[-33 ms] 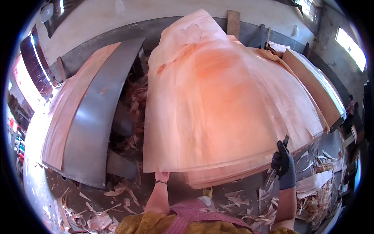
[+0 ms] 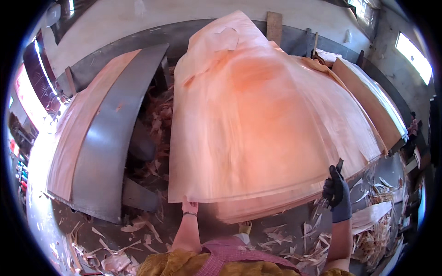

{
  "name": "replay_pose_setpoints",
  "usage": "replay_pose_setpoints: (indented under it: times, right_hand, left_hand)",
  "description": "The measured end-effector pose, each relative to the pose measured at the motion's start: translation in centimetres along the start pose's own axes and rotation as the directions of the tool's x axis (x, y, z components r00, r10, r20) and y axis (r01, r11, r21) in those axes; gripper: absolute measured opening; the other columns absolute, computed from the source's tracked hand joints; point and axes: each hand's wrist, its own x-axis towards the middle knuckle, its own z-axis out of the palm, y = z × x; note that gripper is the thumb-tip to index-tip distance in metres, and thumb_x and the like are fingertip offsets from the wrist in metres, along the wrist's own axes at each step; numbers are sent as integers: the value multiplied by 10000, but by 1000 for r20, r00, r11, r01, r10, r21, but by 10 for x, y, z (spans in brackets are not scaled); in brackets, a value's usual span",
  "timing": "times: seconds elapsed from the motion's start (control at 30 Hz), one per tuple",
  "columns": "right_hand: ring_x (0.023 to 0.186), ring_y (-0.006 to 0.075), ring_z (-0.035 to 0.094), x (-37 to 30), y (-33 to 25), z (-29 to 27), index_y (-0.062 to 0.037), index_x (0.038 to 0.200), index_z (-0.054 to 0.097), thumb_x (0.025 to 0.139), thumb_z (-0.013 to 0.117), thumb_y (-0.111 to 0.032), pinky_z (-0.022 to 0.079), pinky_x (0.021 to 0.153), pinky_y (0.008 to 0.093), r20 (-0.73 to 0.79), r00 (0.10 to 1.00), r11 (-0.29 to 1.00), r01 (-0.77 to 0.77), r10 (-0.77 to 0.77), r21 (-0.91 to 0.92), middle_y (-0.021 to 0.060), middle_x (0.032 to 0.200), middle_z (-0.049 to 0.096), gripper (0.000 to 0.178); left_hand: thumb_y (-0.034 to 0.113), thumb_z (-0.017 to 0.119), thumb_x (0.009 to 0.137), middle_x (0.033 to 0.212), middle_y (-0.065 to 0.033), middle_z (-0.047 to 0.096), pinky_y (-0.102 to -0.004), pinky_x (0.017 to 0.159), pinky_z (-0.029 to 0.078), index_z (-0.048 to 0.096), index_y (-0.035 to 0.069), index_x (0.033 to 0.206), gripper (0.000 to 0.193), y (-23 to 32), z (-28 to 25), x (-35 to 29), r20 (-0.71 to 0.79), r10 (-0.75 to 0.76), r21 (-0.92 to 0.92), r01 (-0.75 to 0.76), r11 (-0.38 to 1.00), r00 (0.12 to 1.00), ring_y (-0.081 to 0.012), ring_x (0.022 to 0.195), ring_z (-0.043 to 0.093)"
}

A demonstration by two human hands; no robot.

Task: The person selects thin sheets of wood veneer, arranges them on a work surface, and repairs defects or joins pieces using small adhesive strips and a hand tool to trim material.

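A wide, thin, pinkish-orange wood veneer sheet lies on top of a stack of similar sheets, its near edge overhanging at the left. My bare left hand grips that near edge close to the left corner, the thumb on top and the other fingers hidden beneath. At the right end of the near edge, my right hand, in a dark grey glove, is closed round a dark-handled tool. The handle's end sticks up above the fist; its kind is unclear.
To the left stands a long grey metal-topped table with veneer strips along it. Torn veneer scraps litter the floor on both sides. Another stack of boards sits at the far right, and a person is beyond it.
Almost nothing differs. The left hand and the sheet's near edge sit very slightly further left; the right hand keeps its grip on the tool.
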Motion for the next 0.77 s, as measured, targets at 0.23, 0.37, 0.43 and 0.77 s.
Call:
replay_pose_setpoints:
  times: [0.23,0.37,0.43,0.77]
  right_hand:
    - [353,50,307,77,-81,-93,-239,866,489,937,653,-413,228,330,232,-153,981,972,81,-117,-223,-92,506,351,250]
    - [348,66,359,106,-113,-162,-163,1119,621,919,688,-386,255,313,252,-220,964,954,79,-147,-290,-61,509,423,307]
    - [357,59,359,128,-125,-195,-147,1218,619,915,694,-379,247,316,246,-237,956,939,89,-174,-331,-64,539,441,388]
    - [350,44,369,258,-160,-339,-195,1336,565,910,691,-414,269,315,238,-190,961,888,98,-202,-449,-53,539,474,495]
  left_hand:
    - [343,728,876,833,58,674,-221,517,478,649,147,874,211,-69,85,-20,147,157,143,-178,974,977,-80,694,627]
    - [255,643,898,719,68,601,-214,435,408,586,168,809,137,-86,142,-109,315,166,-40,-162,986,934,-69,551,540]
    - [273,636,907,768,64,624,-213,462,450,596,169,908,111,-93,150,-113,300,118,75,-147,986,947,-76,617,585]
    - [375,691,897,967,34,645,-238,438,446,594,195,1015,236,-182,205,-184,88,198,375,-217,901,976,-99,640,584]
